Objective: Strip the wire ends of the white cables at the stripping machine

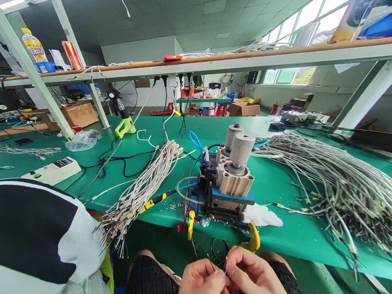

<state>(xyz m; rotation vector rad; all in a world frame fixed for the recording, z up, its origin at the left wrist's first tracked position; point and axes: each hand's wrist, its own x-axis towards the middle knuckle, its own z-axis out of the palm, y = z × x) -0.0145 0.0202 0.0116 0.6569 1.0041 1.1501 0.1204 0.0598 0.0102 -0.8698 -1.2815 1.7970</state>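
My left hand [202, 284] and my right hand [255, 278] are close together at the bottom of the view, above my dark knees. Their fingertips pinch a thin wire [225, 268], and its ends are hard to follow. Just ahead, at the bench's near edge, are yellow-handled pliers [254, 238] and a second yellow handle [191, 224]. Beyond them stands a pneumatic wire-stripping machine [227, 180] on a blue base, with a white glove [260, 216] beside it. A bundle of white wires [141, 187] lies to its left, and a larger bundle [338, 185] lies to its right.
A co-worker's shoulder and sleeve [36, 236] fill the lower left. The green workbench [281, 190] carries scattered wire scraps, black cables, a white control box [52, 172] and a green-yellow tool [124, 125]. An overhead shelf [209, 62] crosses the view.
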